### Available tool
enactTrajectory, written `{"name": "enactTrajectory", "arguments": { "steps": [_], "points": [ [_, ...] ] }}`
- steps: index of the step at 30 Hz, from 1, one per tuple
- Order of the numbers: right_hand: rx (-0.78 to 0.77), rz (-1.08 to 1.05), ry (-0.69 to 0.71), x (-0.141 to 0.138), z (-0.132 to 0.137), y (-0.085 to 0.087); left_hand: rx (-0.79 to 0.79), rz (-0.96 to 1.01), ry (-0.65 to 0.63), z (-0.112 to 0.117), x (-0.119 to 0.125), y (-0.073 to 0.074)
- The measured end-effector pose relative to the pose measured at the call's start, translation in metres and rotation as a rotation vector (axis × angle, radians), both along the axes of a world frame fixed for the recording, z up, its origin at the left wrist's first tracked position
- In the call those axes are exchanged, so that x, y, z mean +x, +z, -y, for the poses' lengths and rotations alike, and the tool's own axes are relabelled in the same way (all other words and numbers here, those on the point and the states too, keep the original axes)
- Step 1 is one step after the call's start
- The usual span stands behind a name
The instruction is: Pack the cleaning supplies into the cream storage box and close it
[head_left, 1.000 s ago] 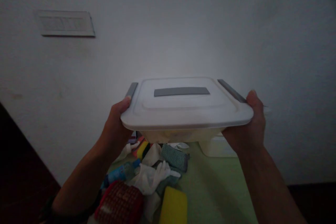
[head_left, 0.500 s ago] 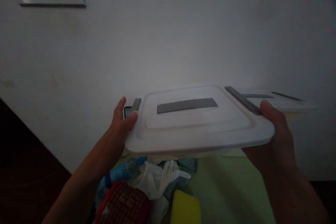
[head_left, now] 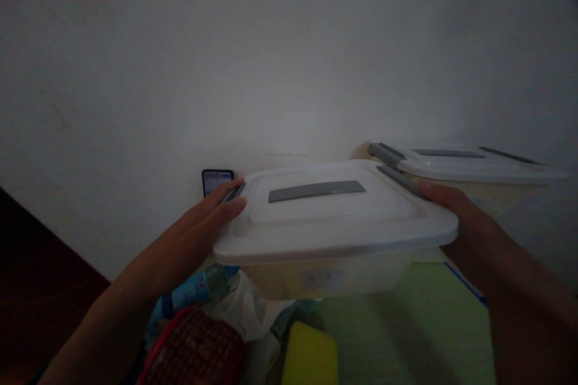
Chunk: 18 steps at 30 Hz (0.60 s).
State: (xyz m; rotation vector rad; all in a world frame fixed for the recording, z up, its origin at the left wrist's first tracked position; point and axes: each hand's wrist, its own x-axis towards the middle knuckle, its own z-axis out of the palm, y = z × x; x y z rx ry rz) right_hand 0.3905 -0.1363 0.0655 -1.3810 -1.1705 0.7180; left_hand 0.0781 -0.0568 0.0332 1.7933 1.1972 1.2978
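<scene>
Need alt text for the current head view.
A person's left hand and right hand hold a lidded box by its sides over a green surface. A second lidded box is behind it at right, a phone beyond the left hand. In the foreground are a bottle, a red bag and a yellow block.

bare left forearm (head_left: 117, 310) slanted in from lower left | bare left hand (head_left: 198, 230) gripping, thumb and a finger pointing inward | bare right forearm (head_left: 528, 301) slanted from lower right | bare right hand (head_left: 469, 231) gripping, thumb inward, other fingers hidden
</scene>
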Motion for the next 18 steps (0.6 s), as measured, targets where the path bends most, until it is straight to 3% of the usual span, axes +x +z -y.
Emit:
{"name": "enactTrajectory", "arguments": {
  "steps": [9, 14, 18],
  "points": [
    [-0.013, 0.432, -0.010, -0.020, 0.002, 0.006, -0.066, -0.300, -0.022, 0.019, -0.005, 0.026],
    [-0.062, 0.544, 0.006, -0.021, -0.002, 0.005, -0.078, -0.318, 0.000, 0.023, -0.009, 0.032],
    [-0.073, 0.559, -0.064, -0.018, -0.002, 0.003, -0.091, -0.290, -0.074, 0.030, -0.013, 0.040]
  ]
}}
